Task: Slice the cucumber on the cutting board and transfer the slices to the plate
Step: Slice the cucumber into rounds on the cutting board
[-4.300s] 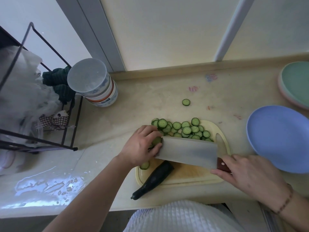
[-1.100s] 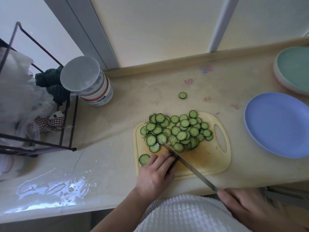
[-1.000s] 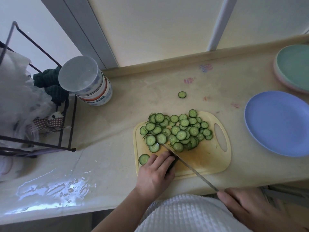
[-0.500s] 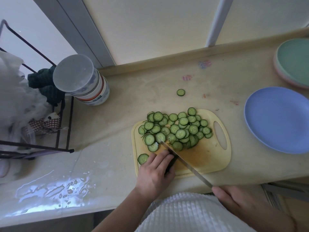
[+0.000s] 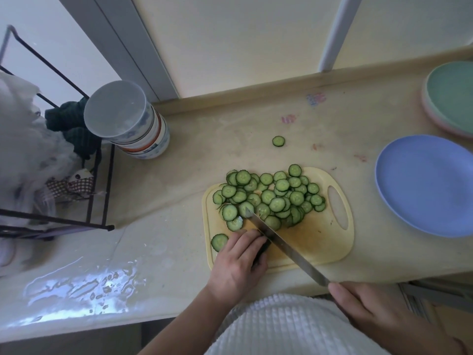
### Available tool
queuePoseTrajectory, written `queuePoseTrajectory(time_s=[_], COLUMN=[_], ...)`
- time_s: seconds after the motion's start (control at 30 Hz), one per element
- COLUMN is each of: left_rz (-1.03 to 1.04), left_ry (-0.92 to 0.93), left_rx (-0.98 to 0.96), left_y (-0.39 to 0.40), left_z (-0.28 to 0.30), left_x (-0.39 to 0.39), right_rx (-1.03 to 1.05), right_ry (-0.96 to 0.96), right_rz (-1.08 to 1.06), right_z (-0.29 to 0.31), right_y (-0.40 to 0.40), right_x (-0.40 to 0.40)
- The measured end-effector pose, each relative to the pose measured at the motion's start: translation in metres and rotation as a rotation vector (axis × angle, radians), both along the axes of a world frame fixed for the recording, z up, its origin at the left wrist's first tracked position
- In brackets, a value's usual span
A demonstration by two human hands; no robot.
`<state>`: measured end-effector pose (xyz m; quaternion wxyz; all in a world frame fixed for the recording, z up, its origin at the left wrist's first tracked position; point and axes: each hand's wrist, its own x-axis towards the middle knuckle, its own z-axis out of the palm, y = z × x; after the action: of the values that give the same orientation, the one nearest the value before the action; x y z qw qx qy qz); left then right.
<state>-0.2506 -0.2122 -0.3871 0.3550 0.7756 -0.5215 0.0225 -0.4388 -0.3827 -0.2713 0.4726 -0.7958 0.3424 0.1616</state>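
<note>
A pale yellow cutting board [image 5: 320, 242] lies near the counter's front edge, its far half covered by a heap of cucumber slices [image 5: 271, 198]. My left hand [image 5: 238, 265] rests on the board's near left corner, fingers curled over the dark stub of cucumber [image 5: 261, 252], which is mostly hidden. My right hand [image 5: 371, 311] grips the handle of a cleaver [image 5: 284, 247], seen edge-on, its blade lying right beside my left fingers. One slice [image 5: 219, 242] sits at the board's left edge, another slice [image 5: 278, 141] lies alone on the counter behind. An empty blue plate [image 5: 430, 185] stands to the right.
A green plate [image 5: 453, 96] on a pink one sits at the far right. A stack of bowls under a clear lid [image 5: 128, 119] stands at the back left beside a black wire rack [image 5: 97, 175] holding cloths. The counter's left front is wet.
Since 4.3 s ago the long cucumber piece has shrunk to a stub and more slices lie on the board. In the last second the hands and cleaver barely moved.
</note>
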Motion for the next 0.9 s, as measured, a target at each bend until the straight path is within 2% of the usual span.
queuePoseTrajectory(time_s=[0.1,0.27,0.4,0.67,0.9], left_rz=[-0.002,-0.001,0.017,0.017,0.038], left_ry=[0.010,0.018,0.034,0.047,0.069], left_rx=[-0.011,-0.012,-0.009,0.006,0.007], left_y=[0.001,0.000,0.000,-0.001,0.000], left_z=[0.001,0.003,0.004,0.004,0.006], left_x=[0.000,0.000,0.000,0.000,0.003], right_rx=[-0.029,-0.038,-0.012,-0.039,-0.009], right_ry=[-0.121,-0.063,0.088,0.080,0.062], right_rz=[-0.108,-0.102,0.101,0.148,0.069], right_z=[0.007,0.004,-0.013,-0.022,-0.008], right_y=[0.001,0.002,-0.002,0.001,-0.001], right_x=[-0.002,-0.006,-0.001,0.017,0.020])
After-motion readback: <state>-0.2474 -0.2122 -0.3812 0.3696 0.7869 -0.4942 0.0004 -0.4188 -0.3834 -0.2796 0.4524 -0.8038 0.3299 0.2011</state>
